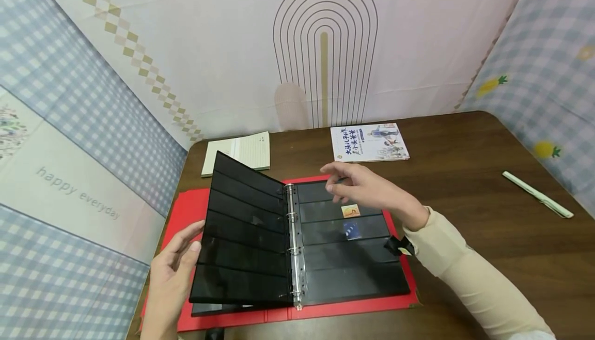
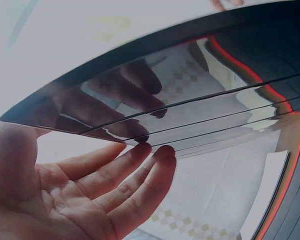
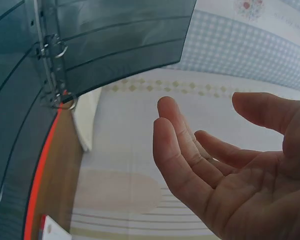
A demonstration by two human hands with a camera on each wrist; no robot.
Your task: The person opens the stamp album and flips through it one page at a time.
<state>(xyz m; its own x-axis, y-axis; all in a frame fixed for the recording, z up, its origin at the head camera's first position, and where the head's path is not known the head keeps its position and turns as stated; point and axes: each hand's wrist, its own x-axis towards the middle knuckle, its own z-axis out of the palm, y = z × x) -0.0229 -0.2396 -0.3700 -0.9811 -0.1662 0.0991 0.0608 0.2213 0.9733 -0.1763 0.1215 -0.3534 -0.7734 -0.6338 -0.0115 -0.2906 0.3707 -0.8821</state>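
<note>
A red ring-binder stamp album lies spread on the table, its black stock pages on metal rings. One black page stands raised at a slant on the left side. Beside its outer edge is my left hand, fingers loosely extended and fingertips right at the page in the left wrist view. My right hand hovers over the upper part of the right page, fingers loosely bent around nothing. That page carries a small orange-and-cream stamp and a dark blue stamp in its strips.
Behind the album lie a lined notepad at left and a white illustrated booklet at right. A pale green pen rests on the brown table far right. Patterned cloth hangs around the table's back and sides.
</note>
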